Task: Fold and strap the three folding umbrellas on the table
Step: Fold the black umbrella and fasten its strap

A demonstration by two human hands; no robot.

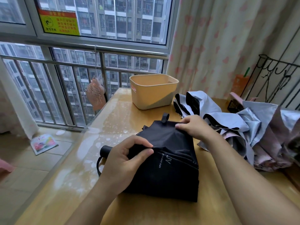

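A black folding umbrella (170, 168) lies flattened on the wooden table (113, 120), its handle (105, 151) and wrist loop pointing left and its strap (165, 118) sticking up at the far edge. My left hand (128, 159) pinches a fold of the black canopy near the handle. My right hand (194, 127) grips the canopy's far right edge. A light blue umbrella with black trim (209, 108) lies loosely spread behind. A silver and pink umbrella (266, 135) lies crumpled at the right.
A beige plastic bin (152, 93) stands at the table's far side. A black wire rack (276, 78) is at the far right, a pink fan (95, 95) hangs by the window railing, and a booklet (43, 143) lies on the floor at left.
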